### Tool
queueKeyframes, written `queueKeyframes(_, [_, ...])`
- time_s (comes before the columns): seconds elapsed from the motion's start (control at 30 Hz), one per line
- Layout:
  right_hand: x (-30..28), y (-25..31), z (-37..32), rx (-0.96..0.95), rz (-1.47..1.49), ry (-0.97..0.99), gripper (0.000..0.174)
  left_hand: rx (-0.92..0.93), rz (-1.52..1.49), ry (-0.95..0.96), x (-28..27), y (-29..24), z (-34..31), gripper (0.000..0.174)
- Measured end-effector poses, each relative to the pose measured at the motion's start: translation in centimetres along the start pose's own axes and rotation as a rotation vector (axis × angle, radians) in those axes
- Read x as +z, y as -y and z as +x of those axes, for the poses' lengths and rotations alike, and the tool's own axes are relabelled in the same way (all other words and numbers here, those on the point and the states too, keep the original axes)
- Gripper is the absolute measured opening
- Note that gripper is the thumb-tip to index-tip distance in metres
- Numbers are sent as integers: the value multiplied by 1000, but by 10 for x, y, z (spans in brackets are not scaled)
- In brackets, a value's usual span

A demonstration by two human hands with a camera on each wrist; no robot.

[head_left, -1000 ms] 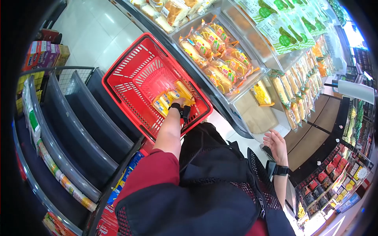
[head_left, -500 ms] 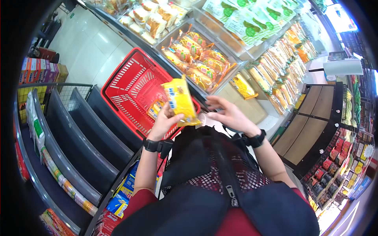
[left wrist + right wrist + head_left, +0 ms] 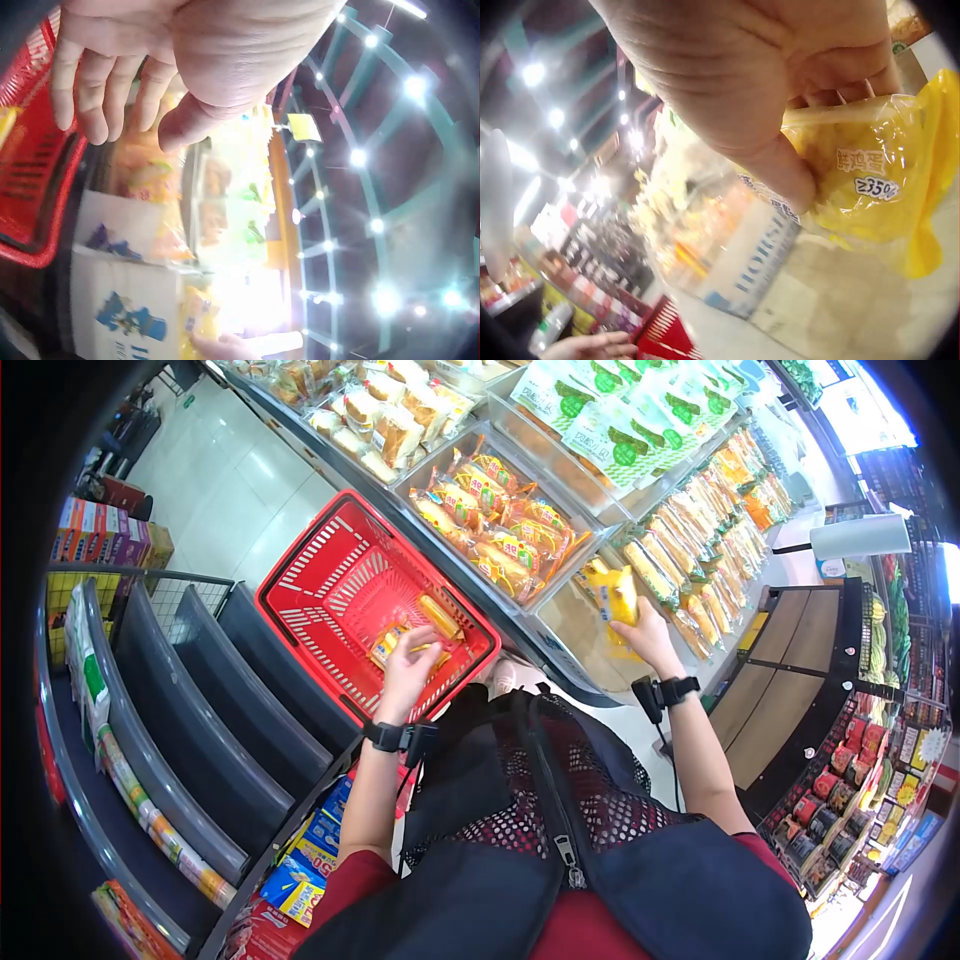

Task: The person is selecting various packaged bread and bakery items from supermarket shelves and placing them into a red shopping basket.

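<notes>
My right hand [image 3: 648, 638] grips a yellow plastic-wrapped cake packet [image 3: 620, 600], held over the tan-floored display compartment [image 3: 570, 625] beside the sandwiches. The right wrist view shows the thumb pressed on the near side of this packet [image 3: 870, 172], fingers partly hidden behind it. With loosely bent fingers and nothing held, my left hand [image 3: 405, 672] hovers over the near end of the red basket [image 3: 330, 575]. Inside the basket lie yellow wrapped packets [image 3: 440, 618], partly covered by that hand in the head view.
Clear bins of wrapped bread [image 3: 485, 510] and sliced loaves [image 3: 395, 420] line the far side. Packed sandwiches [image 3: 680, 550] stand in rows at the right, green-and-white bags [image 3: 620, 430] behind. Dark shelves [image 3: 165, 730] are at the left, a wooden-topped stand [image 3: 775, 690] at the right.
My left hand dips into the basket, then lifts a yellow packet out; now that hand is free over the basket. The right hand has moved right to the display compartment with a yellow packet.
</notes>
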State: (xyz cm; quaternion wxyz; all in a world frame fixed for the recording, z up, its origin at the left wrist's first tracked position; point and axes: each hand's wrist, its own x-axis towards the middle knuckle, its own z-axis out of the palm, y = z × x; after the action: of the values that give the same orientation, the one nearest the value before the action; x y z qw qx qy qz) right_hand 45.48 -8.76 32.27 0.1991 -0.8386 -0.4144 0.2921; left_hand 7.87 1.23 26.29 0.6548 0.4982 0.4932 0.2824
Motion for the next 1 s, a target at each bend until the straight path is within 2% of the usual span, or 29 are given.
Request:
queueKeyframes(0.07, [20, -5, 11, -112, -340, 23, 41, -90, 38, -104, -29, 37, 0, 36])
queueKeyframes(0.1, [32, -16, 18, -151, -338, 43, 40, -95, 40, -110, -39, 48, 0, 36])
queueKeyframes(0.17, [52, -23, 29, -198, -345, 10, 42, -292, -12, -201, -56, 68, -3, 37])
queueKeyframes(0.27, [68, -21, 38, -229, -412, -69, 45, -323, 86, -241, -74, 113, 0, 39])
queueKeyframes(0.3, [69, -18, 35, -218, -438, -70, 45, -357, 57, -256, -71, 109, -4, 38])
queueKeyframes(0.33, [68, -14, 31, -207, -463, -71, 45, -413, 74, -263, -72, 118, -1, 41])
queueKeyframes(0.4, [69, -15, 23, -308, -664, -155, 46, -412, 182, -224, -72, 138, 7, 45])
queueKeyframes(0.47, [62, -2, 14, -304, -729, -239, 47, -496, 270, -157, -73, 156, 24, 51])
queueKeyframes(0.6, [51, -13, 13, -293, -598, -195, 51, -578, 343, -200, -72, 209, 60, 71])
queueKeyframes(0.63, [48, -7, 11, -295, -562, -184, 50, -562, 467, -232, -79, 237, 70, 70])
queueKeyframes(0.67, [48, -5, 10, -291, -560, -182, 50, -565, 471, -230, -84, 239, 74, 70])
queueKeyframes(0.73, [42, 0, 0, -343, -428, -255, 50, -668, 748, -194, -84, 245, 93, 63])
queueKeyframes(0.77, [39, 9, -9, -324, -378, -255, 48, -677, 494, -140, -105, 303, 110, 72])
queueKeyframes(0.8, [37, 16, -18, -305, -394, -266, 48, -718, 452, -158, -104, 290, 115, 71])
queueKeyframes(0.87, [25, 17, -35, -303, -326, -261, 47, -712, 366, -220, -92, 299, 134, 69])
queueKeyframes(0.9, [17, 19, -45, -199, -310, -216, 42, -707, 365, -191, -83, 302, 142, 69])
queueKeyframes(0.97, [12, 9, -61, -174, -327, -235, 42, -762, 492, -327, -75, 304, 155, 72])
queueKeyframes(1.0, [10, 3, -66, -162, -332, -241, 41, -756, 491, -307, -69, 311, 166, 72])
